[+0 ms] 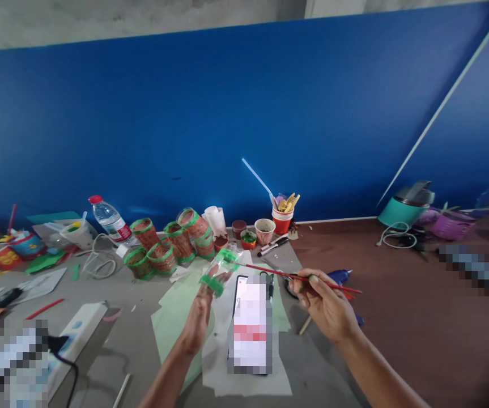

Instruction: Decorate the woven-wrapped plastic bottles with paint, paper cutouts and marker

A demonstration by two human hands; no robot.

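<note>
My left hand is closed round a clear plastic cup with green paint round its rim and base. The cup is tilted above the papers. My right hand grips a thin red paintbrush like a pencil. The brush tip meets the green band at the cup's upper end. Beyond the cup stands a small pot of green paint, beside a pot of brown paint. Several brown cups with green rims are grouped to the left, some stacked.
A phone lies on white paper between my forearms. Behind are a paper cup, a cup of wooden utensils and markers. A water bottle leans at the left, near a power strip. A blue glue gun lies beyond my right hand.
</note>
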